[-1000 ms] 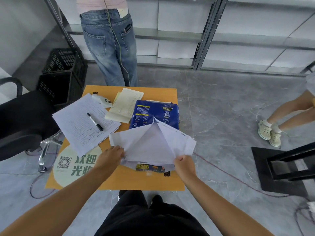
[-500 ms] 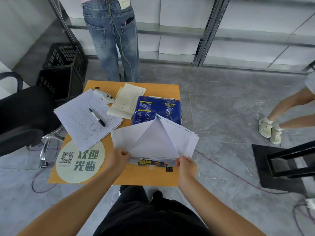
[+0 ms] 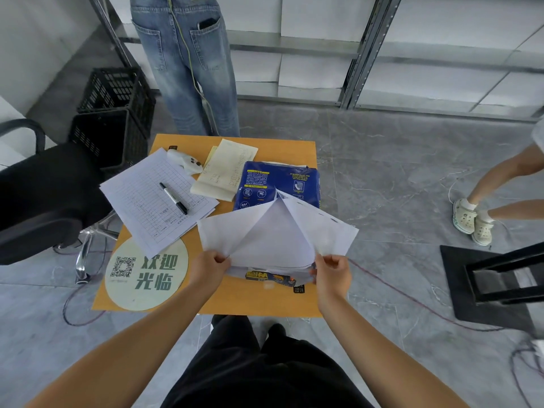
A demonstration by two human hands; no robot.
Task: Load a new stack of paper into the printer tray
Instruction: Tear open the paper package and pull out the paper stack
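A blue paper ream package (image 3: 279,184) lies on the orange table (image 3: 259,301), its near end open with white wrapper flaps (image 3: 276,234) folded up and spread apart. My left hand (image 3: 210,267) pinches the left flap at its near corner. My right hand (image 3: 332,270) pinches the right flap. White sheet edges show between the two hands, just above the blue and yellow end of the package. No printer or tray is in view.
On the table lie a printed form (image 3: 153,201) with a black marker (image 3: 173,198), a white controller (image 3: 185,161), a yellow notepad (image 3: 226,169) and a round welcome sticker (image 3: 147,275). A person in jeans (image 3: 185,63) stands behind; another person's legs (image 3: 497,189) are right. Black chair (image 3: 38,195), crates (image 3: 114,113), stool (image 3: 500,278).
Both hands have drawn back toward the table's near edge with the wrapper flaps still in them. The view has tilted slightly, otherwise the table is unchanged.
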